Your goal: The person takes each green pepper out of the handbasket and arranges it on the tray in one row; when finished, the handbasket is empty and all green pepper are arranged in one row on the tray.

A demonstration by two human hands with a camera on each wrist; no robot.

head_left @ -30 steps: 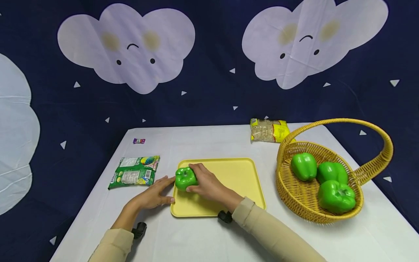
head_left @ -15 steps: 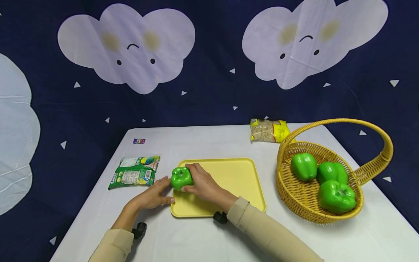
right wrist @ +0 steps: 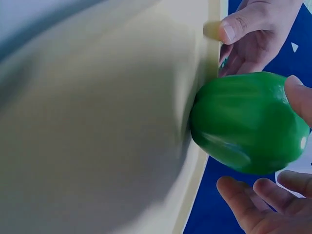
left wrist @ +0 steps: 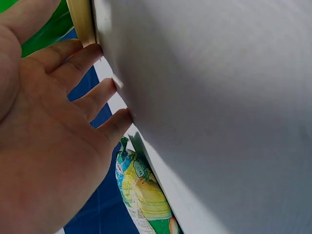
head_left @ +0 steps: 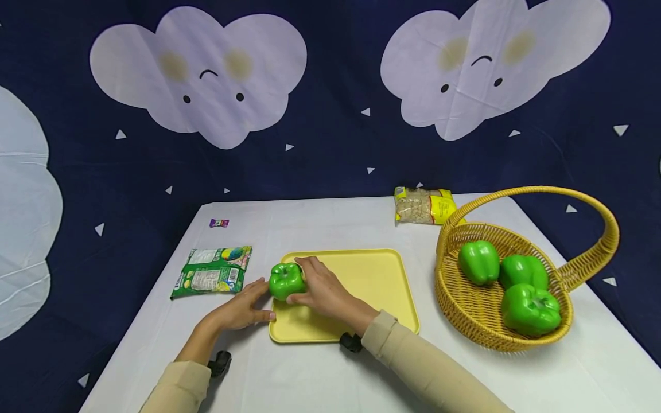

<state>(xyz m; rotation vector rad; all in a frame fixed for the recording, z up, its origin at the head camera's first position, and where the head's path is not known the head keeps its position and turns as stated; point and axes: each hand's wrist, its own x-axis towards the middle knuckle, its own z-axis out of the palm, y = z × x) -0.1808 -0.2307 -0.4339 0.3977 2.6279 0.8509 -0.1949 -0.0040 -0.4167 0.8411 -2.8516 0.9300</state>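
A green bell pepper (head_left: 287, 281) stands upright on the left edge of the yellow tray (head_left: 372, 287). Around its right side is my right hand (head_left: 326, 289). In the right wrist view the thumb overlaps the bell pepper (right wrist: 243, 122), while the other fingers (right wrist: 234, 192) are spread below it with a gap between. My left hand (head_left: 240, 307) lies on the table left of the tray, fingers extended, the thumb tip at the tray's rim. In the left wrist view its straight fingertips rest on the white tabletop beside the tray's edge (left wrist: 80, 22).
On the right stands a wicker basket (head_left: 465, 307) with a tall handle, holding three green bell peppers (head_left: 531, 310). A green snack packet (head_left: 212, 271) lies left of the tray. Farther back are a small purple wrapped candy (head_left: 219, 223) and a yellow-and-clear bag (head_left: 424, 206).
The bell pepper has shifted a little left to the tray's edge. My right hand moved left with it, then eased slightly right, off its side. My left hand stayed still.
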